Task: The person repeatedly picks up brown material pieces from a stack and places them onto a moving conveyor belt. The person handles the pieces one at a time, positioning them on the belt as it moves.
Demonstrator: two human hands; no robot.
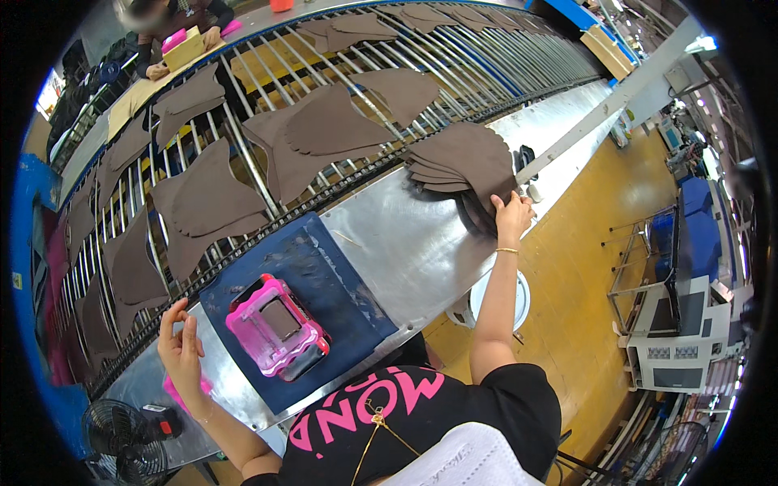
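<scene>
My right hand [512,217] is at the near right edge of a fanned stack of brown cut pieces [474,150], its fingers closed on the edge of a piece. The stack lies on the metal table [389,235] beside the conveyor. Raised over the table's left part is my left hand [180,344], fingers apart and nothing in it. Between my hands, a pink tray [258,330] with a dark rectangular pad [279,319] inside stands on a navy mat [324,275]. A small pink item [185,390] is partly hidden behind my left wrist.
A roller conveyor [243,154] along the far side carries several groups of brown pieces [316,134]. Another person [182,24] works across it beside a yellow box [184,50]. A black fan [126,441] stands at lower left. A slanting metal post [608,105] rises at right.
</scene>
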